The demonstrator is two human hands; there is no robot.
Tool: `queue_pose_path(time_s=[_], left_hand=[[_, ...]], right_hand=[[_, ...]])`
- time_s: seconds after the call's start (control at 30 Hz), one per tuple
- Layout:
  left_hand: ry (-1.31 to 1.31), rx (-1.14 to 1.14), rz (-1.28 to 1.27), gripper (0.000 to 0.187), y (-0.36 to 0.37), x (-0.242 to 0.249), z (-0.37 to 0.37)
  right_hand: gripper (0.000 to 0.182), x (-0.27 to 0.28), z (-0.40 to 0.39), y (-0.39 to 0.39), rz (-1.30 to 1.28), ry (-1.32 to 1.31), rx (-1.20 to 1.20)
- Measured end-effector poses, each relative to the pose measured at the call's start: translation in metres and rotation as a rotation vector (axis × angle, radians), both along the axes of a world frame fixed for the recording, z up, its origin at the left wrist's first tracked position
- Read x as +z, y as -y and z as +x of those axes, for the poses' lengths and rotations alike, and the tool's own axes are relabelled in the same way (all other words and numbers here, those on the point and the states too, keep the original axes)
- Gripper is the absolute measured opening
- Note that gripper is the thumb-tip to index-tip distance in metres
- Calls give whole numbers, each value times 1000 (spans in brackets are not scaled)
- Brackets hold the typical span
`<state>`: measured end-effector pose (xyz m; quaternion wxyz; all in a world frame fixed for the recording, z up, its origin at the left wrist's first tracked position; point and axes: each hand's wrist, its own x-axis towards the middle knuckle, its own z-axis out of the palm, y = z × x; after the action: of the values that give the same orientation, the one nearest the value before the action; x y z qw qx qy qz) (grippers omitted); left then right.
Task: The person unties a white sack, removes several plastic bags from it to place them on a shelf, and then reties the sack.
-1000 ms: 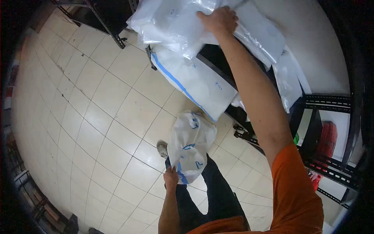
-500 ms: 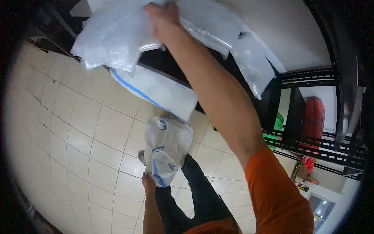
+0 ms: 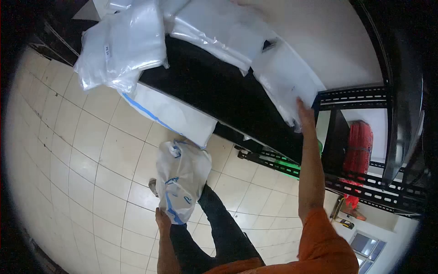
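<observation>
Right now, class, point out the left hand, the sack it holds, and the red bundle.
Left hand [image 3: 163, 219]: head view, back of hand.
Sack [image 3: 185, 175]: head view, its middle.
Red bundle [image 3: 358, 142]: head view, its middle.

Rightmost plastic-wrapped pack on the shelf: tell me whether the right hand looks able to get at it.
Yes, very likely. The right hand is at the near right edge of the pack, and nothing shows between them or on top of the pack's middle.

Right fingers [image 3: 299, 104] — now at rightmost packet [image 3: 287, 73]
</observation>
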<state>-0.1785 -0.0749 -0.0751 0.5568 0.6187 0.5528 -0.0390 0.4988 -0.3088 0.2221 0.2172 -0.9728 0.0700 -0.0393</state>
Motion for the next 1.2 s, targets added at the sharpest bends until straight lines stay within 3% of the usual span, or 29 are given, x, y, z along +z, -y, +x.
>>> queue_pose_path(time_s=[0.03,0.1,0.13,0.17,0.23,0.27,0.33,0.37,0.4,0.43,0.5,0.53,0.57,0.63,0.67,0.7,0.73,0.83,0.87,0.93,1.0,1.03,1.07,1.1,1.17,1.2], left_hand=[[-4,0,0,25,0,17,11],[-184,-272,42,31,-3,78,47],[-101,53,48,30,18,26,17],[-107,70,56,30,16,34,21],[-188,-356,269,31,13,52,30],[-214,-338,273,31,16,57,39],[-142,-38,53,38,11,65,41],[-110,-600,427,37,6,56,22],[-24,102,-119,34,12,42,20],[-141,-128,96,34,3,64,38],[-160,-44,-22,35,0,66,43],[-162,-39,-20,35,10,39,26],[-152,16,-41,35,32,-9,0],[-133,74,-59,34,25,-21,-5],[-132,88,-77,32,13,19,18],[-129,93,-98,30,-3,65,44],[-102,-47,115,25,-17,102,61],[-237,-133,-122,33,-31,112,63],[-184,-138,-85,32,-31,110,63],[-80,-151,-10,31,-31,109,65],[-154,-56,-25,31,-24,97,54],[-56,-214,135,27,-22,80,31],[58,-393,296,24,-26,77,30],[64,-398,297,24,-24,71,40],[-79,-195,69,23,-27,104,55],[-53,-234,200,24,-24,111,58]], right_hand=[[81,5,-12,-12,235,-85,-45],[84,5,-11,-25,355,-106,-56],[79,3,1,-32,380,-63,-42],[75,-2,15,-36,400,-27,-28],[74,-15,62,-25,235,74,182],[75,-5,63,-32,178,59,241],[74,12,68,-41,-53,15,317],[72,18,59,-53,-317,29,267],[70,23,48,-66,-605,147,167],[69,37,24,-93,-695,324,151],[57,47,-35,-178,-329,369,491],[48,44,-64,-225,-91,284,692],[51,77,-110,-296,231,-49,678],[58,41,-90,-392,214,-335,757],[60,28,-96,-429,541,-488,604],[62,15,-100,-452,606,-391,588],[64,7,-103,-467,665,-291,560],[65,11,-88,-458,649,-404,625],[64,9,-82,-449,474,-281,625],[59,10,-68,-433,510,-90,727],[58,58,-73,-411,476,-142,682],[56,75,-83,-408,452,-228,650],[53,80,-79,-389,666,-200,675],[54,89,-67,-365,684,-134,671],[60,147,-95,-322,876,-313,357],[57,148,-80,-285,879,-179,423]])
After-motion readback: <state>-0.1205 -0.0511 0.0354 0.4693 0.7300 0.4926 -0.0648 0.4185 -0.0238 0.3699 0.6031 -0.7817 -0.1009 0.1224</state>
